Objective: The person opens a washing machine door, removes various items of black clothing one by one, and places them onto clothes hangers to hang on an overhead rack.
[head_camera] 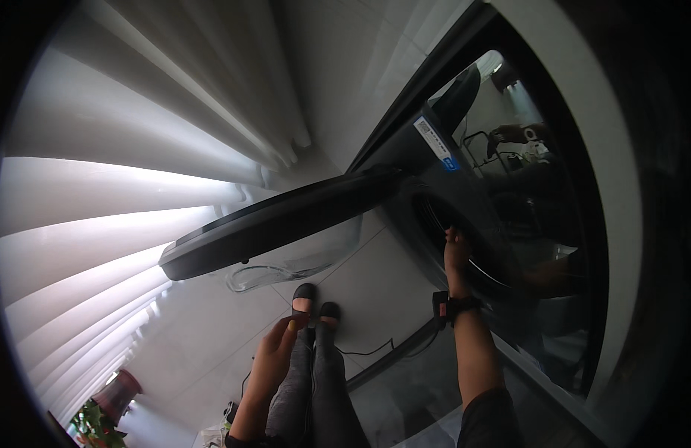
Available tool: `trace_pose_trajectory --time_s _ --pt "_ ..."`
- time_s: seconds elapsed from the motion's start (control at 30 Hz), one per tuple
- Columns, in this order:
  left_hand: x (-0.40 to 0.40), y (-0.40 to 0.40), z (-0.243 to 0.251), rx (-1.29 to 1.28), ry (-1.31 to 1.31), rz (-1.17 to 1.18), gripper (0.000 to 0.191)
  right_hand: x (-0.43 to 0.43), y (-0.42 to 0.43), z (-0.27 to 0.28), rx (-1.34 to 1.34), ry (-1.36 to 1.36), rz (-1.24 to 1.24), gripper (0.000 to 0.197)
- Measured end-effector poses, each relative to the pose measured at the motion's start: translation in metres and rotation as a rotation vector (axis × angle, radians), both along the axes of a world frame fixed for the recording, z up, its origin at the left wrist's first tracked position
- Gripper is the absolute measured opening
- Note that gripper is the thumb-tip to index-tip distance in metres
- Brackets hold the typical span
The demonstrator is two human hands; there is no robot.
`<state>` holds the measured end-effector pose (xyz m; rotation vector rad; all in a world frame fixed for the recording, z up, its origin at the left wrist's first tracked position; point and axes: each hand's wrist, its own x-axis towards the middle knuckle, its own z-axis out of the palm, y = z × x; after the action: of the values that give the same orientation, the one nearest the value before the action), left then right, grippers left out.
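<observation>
In front of me stands a dark front-loading washing machine [468,185]. Its round door [278,224] hangs wide open to the left, with the clear glass bowl [301,266] facing me. My right hand [456,249] is at the drum opening [429,215], its fingers curled near the lower rim. Whether they grip the rim or something small is too dark to tell. Over the floor, in front of my legs, my left hand [278,341] is raised with thumb and fingers close together. No object shows clearly in it, and it is apart from the door.
White curtains [127,185] hang along the left side. A potted plant [96,423] stands at the lower left. Black cables [368,353] run near my legs. A dark glossy panel [412,392] lies low between my legs and right arm. My feet [317,308] stand on pale floor tiles [211,336].
</observation>
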<state>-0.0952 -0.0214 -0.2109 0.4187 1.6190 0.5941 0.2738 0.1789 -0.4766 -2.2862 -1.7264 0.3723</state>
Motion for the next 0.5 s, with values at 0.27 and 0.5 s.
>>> trace_pose_trajectory --time_s 0.27,0.5 --pt "0.019 -0.019 -0.032 -0.044 -0.032 0.006 0.027 -0.053 0.084 -0.011 -0.229 -0.245 0.33 0.045" --pt "0.03 -0.021 -0.022 0.037 -0.026 -0.11 0.025 0.006 0.072 0.013 0.143 -0.632 0.538 0.042"
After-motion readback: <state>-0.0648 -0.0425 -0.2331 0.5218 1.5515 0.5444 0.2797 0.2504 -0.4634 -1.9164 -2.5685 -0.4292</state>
